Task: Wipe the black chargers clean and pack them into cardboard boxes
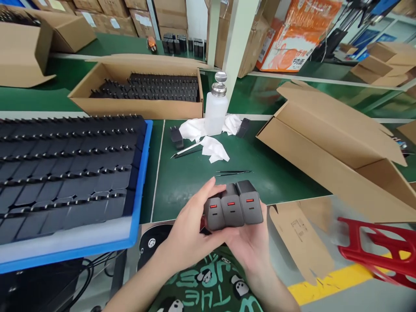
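Note:
Three dark grey USB wall chargers [232, 212] are held side by side in front of me, each with a red port and a smaller slot facing up toward me. My left hand [195, 227] is closed around their left side, thumb along the near edge. My right hand [251, 245] supports them from below and the right, its fingers mostly hidden. Just beyond the chargers, tweezers [234, 173] lie on the green table [182, 190]. A white pen-like tool with a pointed tip [186, 150] rests farther left beside crumpled white tissue [214, 148].
At left stands a blue-rimmed tray [142, 173] packed with black chargers, prongs showing. A cardboard box [136, 107] of chargers sits behind. Beside a pump bottle [216, 108] lie single chargers [177, 138]. An open carton [328, 160] is at right, near a red stool [380, 249].

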Action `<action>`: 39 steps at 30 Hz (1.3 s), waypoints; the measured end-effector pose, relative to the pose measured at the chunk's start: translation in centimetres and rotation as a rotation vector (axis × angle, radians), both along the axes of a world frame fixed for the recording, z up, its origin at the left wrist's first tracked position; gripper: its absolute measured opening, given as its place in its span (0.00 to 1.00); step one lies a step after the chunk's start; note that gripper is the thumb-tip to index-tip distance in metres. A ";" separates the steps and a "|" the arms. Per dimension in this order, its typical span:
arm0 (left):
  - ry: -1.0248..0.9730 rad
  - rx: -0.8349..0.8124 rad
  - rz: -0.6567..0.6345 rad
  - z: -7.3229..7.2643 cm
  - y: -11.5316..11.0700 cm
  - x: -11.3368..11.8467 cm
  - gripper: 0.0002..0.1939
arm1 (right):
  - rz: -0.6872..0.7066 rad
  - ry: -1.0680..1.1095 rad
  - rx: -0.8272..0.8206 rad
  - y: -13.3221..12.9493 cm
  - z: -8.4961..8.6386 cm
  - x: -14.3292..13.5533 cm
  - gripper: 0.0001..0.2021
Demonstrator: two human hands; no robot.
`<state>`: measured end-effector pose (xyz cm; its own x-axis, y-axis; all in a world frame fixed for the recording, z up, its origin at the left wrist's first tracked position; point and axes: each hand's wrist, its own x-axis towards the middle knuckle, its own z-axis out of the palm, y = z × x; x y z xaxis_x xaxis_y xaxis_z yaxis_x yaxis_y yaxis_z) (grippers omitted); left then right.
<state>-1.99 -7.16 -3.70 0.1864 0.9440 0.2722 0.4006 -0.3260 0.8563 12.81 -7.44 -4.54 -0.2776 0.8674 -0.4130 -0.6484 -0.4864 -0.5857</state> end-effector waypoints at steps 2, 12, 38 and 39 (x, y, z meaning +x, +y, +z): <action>-0.007 -0.057 -0.005 0.3 -0.2 0.3 0.50 | -0.040 0.132 -0.094 -0.3 0.1 0.2 0.26; 0.153 0.210 -0.124 -1.2 6.5 7.0 0.20 | -0.308 0.145 -0.115 0.1 3.0 8.8 0.21; 0.668 0.672 -0.030 -4.4 12.6 18.7 0.04 | -0.206 -1.777 0.933 27.7 -4.3 25.5 0.33; 0.676 0.678 -0.054 -4.2 12.4 18.5 0.04 | -0.206 -1.803 0.965 27.7 -4.0 24.9 0.33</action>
